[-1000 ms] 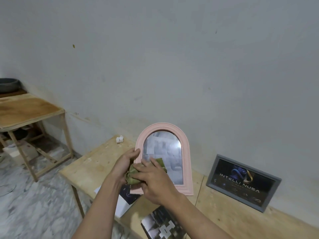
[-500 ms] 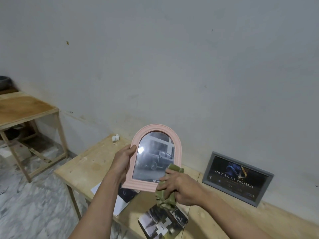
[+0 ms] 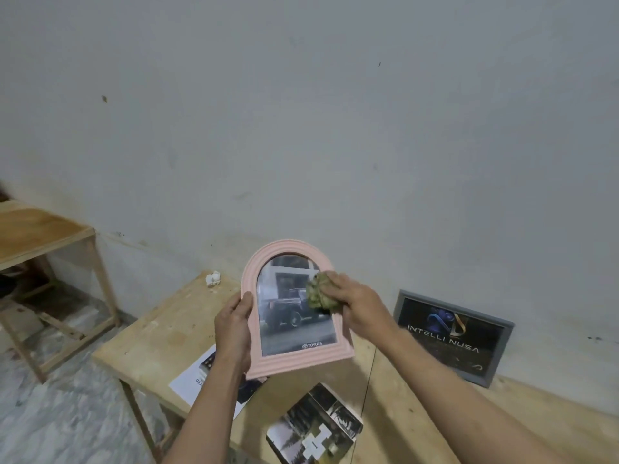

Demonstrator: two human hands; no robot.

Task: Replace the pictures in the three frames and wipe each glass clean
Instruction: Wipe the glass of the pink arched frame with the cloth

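Head view: a person's two bare forearms reach out over a pale wooden table (image 3: 160, 343) set against a grey wall.
Pink arched frame (image 3: 264, 363): held upright above the table, slightly tilted, glass facing the camera; behind the glass is a black-and-white picture of a vehicle with "TOYOTA" printed at the bottom.
Left hand (image 3: 233, 329): grips the frame's left edge, thumb across the front of the pink rim, fingers wrapped behind it.
Right hand (image 3: 355, 304): fingers curled round a bunched green cloth (image 3: 317, 294), pressing it against the upper right part of the glass.
Green cloth: crumpled into a wad, touching the glass just inside the right rim of the arch.
Grey frame (image 3: 502, 349): leans against the wall at the far right of the table, showing a dark picture with the words "INTELLI NUSA".
Loose print (image 3: 315, 430): a dark photo with a white cross-like shape, lying flat at the table's near edge, below the pink frame.
White sheet (image 3: 191, 380): lies flat near the left forearm, partly hidden by it, with a dark print just beside it.
Small white object (image 3: 213, 278): sits at the far left corner of the table, near the wall; too small to identify.
Second wooden table (image 3: 37, 236): stands well apart at the left, over a marbled floor.
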